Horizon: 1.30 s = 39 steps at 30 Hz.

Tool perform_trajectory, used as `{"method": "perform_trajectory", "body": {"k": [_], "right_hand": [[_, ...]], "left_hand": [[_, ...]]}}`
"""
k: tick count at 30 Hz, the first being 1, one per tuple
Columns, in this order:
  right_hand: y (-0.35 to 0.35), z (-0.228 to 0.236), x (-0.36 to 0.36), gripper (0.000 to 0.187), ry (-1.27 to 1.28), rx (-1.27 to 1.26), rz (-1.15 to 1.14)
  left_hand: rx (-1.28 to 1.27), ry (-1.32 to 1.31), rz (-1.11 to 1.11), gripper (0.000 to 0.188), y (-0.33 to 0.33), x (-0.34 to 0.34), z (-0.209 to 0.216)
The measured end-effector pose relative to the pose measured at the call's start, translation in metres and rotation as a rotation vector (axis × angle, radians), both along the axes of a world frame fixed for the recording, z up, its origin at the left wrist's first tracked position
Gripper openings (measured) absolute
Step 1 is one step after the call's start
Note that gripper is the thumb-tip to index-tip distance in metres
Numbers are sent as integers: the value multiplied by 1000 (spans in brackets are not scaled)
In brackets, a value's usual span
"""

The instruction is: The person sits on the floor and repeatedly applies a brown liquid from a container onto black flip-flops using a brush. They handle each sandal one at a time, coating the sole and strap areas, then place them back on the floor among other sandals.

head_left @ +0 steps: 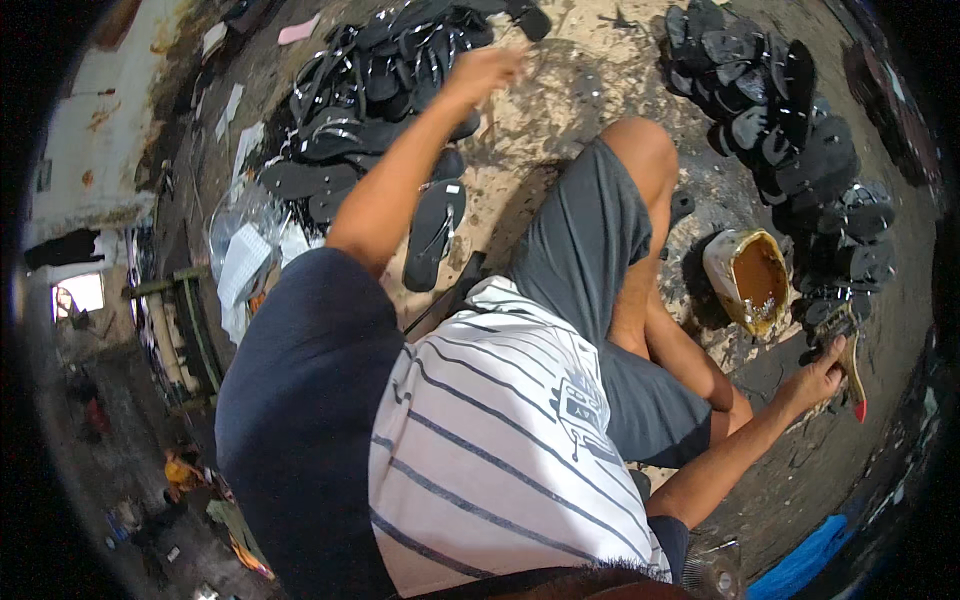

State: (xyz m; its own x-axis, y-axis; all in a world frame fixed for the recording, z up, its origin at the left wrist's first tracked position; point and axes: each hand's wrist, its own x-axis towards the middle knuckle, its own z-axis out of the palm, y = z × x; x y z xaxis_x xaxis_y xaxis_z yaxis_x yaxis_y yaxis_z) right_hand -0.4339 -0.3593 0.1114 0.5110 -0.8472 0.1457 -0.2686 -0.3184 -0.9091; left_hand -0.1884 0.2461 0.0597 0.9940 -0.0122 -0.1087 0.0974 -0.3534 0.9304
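Note:
My right hand [818, 382] is closed round a brush [853, 372] with a wooden, red-tipped handle. Its bristles are close to the lower end of a long row of black sandals [815, 160]. Beside that row stands a cut-open plastic container [718, 262] with amber-brown liquid in it. My left hand [490, 72] reaches out over the floor by a heap of black flip-flops [390, 70]; its fingertips are smeared, and I see nothing plainly held. One black flip-flop [435, 235] lies apart, below my left forearm.
My bent knee [640, 150] rises between the heap and the container. Clear plastic bags and papers [245, 270] lie left of the heap. A blue bundle [805, 560] is at the lower right. Another person [182, 475] in yellow is far off at the lower left.

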Motion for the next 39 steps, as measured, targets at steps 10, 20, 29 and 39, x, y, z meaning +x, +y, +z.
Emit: {"method": "perform_trajectory", "body": {"k": [10,20,29,39], "right_hand": [[-5,-21,33,46,52,-20,236],[10,-93,33,68,640,-241,297],[-10,-83,22,32,144,-535,178],[-39,47,-36,52,282,-368,-13]], "left_hand": [[1474,-114,-138,31,144,-113,-78],[850,-723,-413,35,-2,-25,42],[-384,73,-115,52,-141,-75,47],[458,-47,-580,73,-166,-43,92]]}}
